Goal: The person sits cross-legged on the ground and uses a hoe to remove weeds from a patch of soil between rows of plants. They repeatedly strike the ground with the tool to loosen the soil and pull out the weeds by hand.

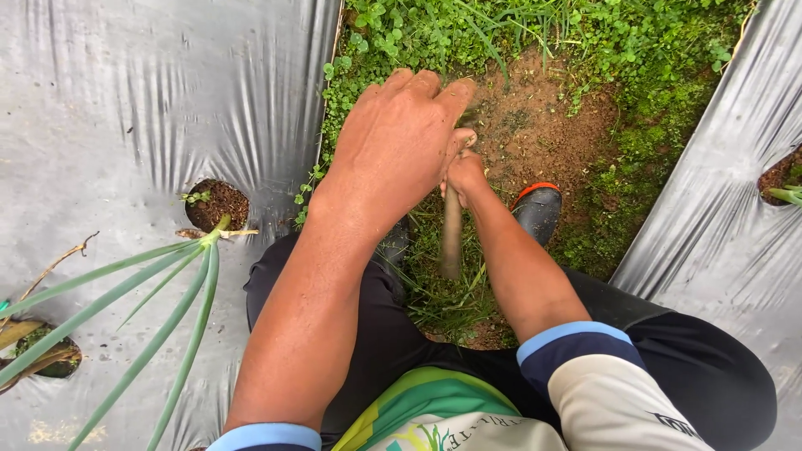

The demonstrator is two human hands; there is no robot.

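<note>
Crouching in the furrow between two beds, I am looking down at my own arms. My left hand [401, 142] is reaching forward over the ground, its back turned up toward me and its fingers curled downward into the weeds at the edge of the bare soil [543, 125]; whether they are closed on anything I cannot tell, because the hand itself is hiding them. My right hand [462, 174] is sitting just beside and slightly beneath the left one, wrapped tight around the top of a wooden handle [452, 238]. The handle is running from that fist back toward my knees, lying over the grass [451, 301], and its working end is hidden under my hands.

The patch of reddish-brown soil is lying just beyond my knuckles, ringed by low green weeds [668, 50]. My black boot [539, 209], with an orange rim, is standing on the ground to the right of the handle.

Silver plastic sheeting [125, 100] is covering the bed on my left, and another strip [727, 209] is covering the bed on my right. A green onion plant [150, 292] is growing out of a round hole [219, 203] in the left sheet, its long leaves fanning toward me.
</note>
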